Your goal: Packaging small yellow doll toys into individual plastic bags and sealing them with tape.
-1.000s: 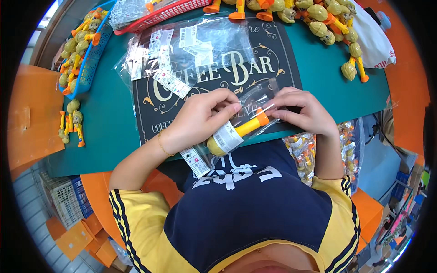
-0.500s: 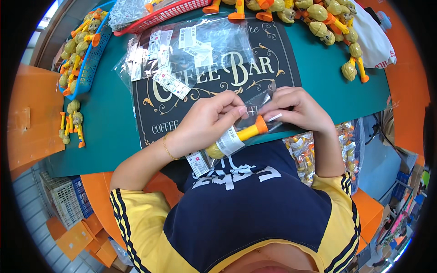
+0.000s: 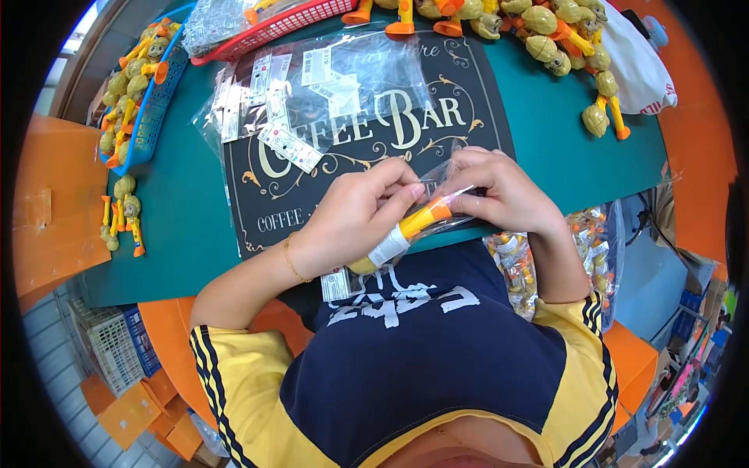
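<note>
A yellow toy (image 3: 420, 221) with an orange foot and a rounded gold end lies in a clear plastic bag (image 3: 446, 175), slanting across the table's near edge. A white label (image 3: 388, 247) wraps its middle. My left hand (image 3: 363, 204) is closed, thumb and forefinger pinching the film beside the toy. With its fingers curled, my right hand (image 3: 499, 191) grips the bag's end by the orange foot; some of its fingertips are hidden behind film. Below my left wrist hangs a tag (image 3: 336, 285) with small print. Both hands are above a black printed mat (image 3: 488, 101).
Flat clear bags with white labels (image 3: 290, 147) lie on the mat. A blue basket (image 3: 152, 125) of similar toys stands left, with loose toys (image 3: 125, 212) near it. A red basket (image 3: 289, 23) is at the back; more toys (image 3: 546, 31) pile back right. Bagged toys (image 3: 515, 265) sit below right.
My right hand has drawn in slightly around the orange foot, curling its fingers. The toy has tilted more steeply, and its gold end is now more covered by my left hand.
</note>
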### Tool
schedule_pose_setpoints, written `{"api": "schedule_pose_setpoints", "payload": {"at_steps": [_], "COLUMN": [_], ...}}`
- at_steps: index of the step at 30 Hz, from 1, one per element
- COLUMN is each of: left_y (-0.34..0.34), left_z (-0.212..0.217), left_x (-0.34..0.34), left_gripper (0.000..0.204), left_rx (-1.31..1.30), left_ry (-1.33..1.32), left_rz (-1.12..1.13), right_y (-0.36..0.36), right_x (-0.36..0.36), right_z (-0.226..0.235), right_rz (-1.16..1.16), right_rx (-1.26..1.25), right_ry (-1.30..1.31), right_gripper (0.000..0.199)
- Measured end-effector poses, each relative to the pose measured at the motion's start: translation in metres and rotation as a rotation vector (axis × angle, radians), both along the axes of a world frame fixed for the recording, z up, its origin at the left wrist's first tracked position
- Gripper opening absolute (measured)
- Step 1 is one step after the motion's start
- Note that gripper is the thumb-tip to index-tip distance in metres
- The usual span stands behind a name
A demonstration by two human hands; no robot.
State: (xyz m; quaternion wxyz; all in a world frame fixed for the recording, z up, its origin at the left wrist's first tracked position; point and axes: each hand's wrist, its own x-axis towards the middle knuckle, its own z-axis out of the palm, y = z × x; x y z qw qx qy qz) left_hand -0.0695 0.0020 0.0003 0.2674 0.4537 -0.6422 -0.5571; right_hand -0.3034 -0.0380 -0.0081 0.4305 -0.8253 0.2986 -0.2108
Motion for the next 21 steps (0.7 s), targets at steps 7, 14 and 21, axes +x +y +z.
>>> {"api": "schedule_pose_setpoints", "payload": {"at_steps": [7,14,21], "left_y": [-0.003,-0.006,-0.007], "left_z": [0.005,0.007,0.007], "left_x": [0.006,0.018,0.018], "left_gripper": [0.014,0.016,0.018], "left_rx": [-0.290,-0.216,-0.235], "left_ry": [-0.382,-0.399,-0.367], "left_rz": [-0.020,0.090,0.088], "right_y": [0.003,0.022,0.031], "right_x": [0.002,0.003,0.016], "right_z": [-0.002,0.014,-0.011], "right_rz": [-0.061,-0.343,-0.317], "right_rx": [-0.083,0.677,0.279], "right_ry": [0.041,-0.176,-0.103], "right_gripper": [0.016,0.020,0.018]}}
